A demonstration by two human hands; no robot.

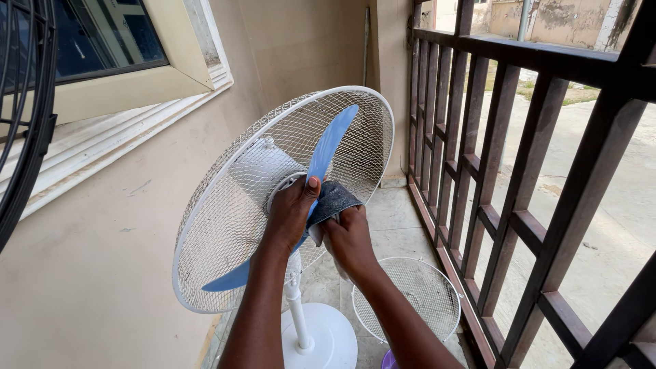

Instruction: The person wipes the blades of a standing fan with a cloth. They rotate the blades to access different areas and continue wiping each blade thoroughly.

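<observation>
On a narrow balcony, a person stood over a white pedestal fan (301, 205) whose front guard had been taken off, leaving the pale blue blades (329, 143) open to reach. The left hand (290, 212) curled around the hub, thumb pressed to the root of the upper blade, apparently to keep the rotor from turning. The right hand (350, 239) was closed in a tight grip on a dark grey cloth (333, 199), bunched so that it lay flat against the blade's base just beside the left thumb. The fan's rear wire cage (225, 225) remained mounted behind the blades and tilted back, which turned the blade faces up toward the person. The detached round grille (410, 294) lay flat on the tiled floor (396, 212) near the fan's white base (321, 338), out of the way of the arms yet within reach. A dark wooden railing (492, 171) ran along the right, and a beige wall with a window frame (123, 82) closed in the left; a second black grille (27, 102) showed at the picture's left edge.
</observation>
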